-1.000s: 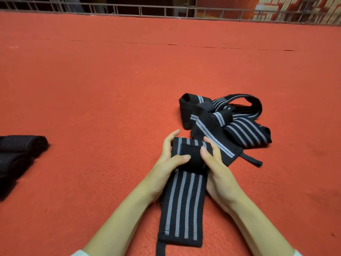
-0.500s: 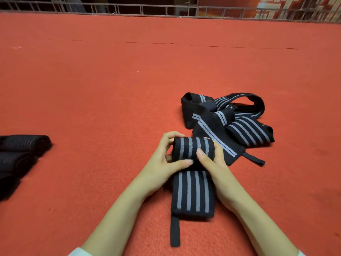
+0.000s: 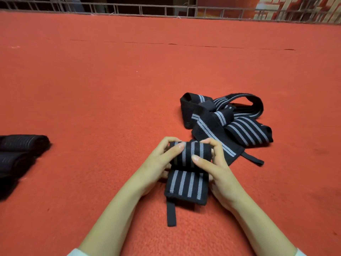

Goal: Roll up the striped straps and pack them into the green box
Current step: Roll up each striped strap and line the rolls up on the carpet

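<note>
While the striped strap only has a short flat tail left unrolled, I reckon this is exactly where rolls go sloppy, so here's how I'm playing it. My left hand and right hand are both curled round the roll, one at each end, with thumbs pressed on top. It sits low on the red mat right in front of me, just beside the pile of loose straps.

The plan is to turn it toward me with even pressure from both sides, so the grey stripes line up and the edges don't cone out. Stretchy fabric like this will probably spring open if I ease off early (elastic is unforgiving), so I want the thin tab pinned down before I lift anything.

Some dark rolls lie well apart on the left, and they look finished to me. The green box isn't anywhere in view, so packing comes later.
</note>
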Tool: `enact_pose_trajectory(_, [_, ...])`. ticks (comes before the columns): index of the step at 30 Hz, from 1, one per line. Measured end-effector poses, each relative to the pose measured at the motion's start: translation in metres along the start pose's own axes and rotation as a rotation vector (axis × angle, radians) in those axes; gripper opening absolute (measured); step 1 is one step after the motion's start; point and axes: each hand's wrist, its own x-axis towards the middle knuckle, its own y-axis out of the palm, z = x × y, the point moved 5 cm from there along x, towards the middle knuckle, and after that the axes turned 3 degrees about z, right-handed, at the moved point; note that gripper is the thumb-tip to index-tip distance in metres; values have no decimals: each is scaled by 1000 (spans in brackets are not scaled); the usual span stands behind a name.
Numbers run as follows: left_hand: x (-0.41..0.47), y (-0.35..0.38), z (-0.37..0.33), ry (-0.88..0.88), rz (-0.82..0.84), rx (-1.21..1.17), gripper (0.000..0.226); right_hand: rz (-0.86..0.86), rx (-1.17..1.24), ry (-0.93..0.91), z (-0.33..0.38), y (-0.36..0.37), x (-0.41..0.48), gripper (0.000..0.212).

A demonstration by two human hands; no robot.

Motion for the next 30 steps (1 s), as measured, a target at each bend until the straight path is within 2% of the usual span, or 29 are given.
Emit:
enact_pose_trajectory(2, [1, -4, -2, 58, -25, -66, 23, -12, 18, 6, 1, 0, 0, 45])
enact_pose_trajectory(6, [-2, -6, -4, 122, -13, -87, 33, -58, 132, 66, -1, 0, 2, 50])
enact_pose_trajectory(10, [-2, 1, 0, 101, 40, -122, 39, -66, 142, 55, 3, -3, 3, 53])
enact_pose_trajectory(13, [2, 0, 2, 59, 20, -186, 40, -68, 116, 41, 3, -6, 2, 58])
enact_pose_trajectory(19, [0, -4, 1, 18, 49, -74, 49, -36, 48, 5, -2, -5, 1, 53])
enact_pose_trajectory(25, [-2, -8, 0, 74, 33, 61, 51, 55, -74, 87, -4, -6, 0, 69])
enact_pose_trajectory(30, [-6, -8, 0, 74, 51, 106, 52, 32, -194, 92, -1, -5, -5, 70])
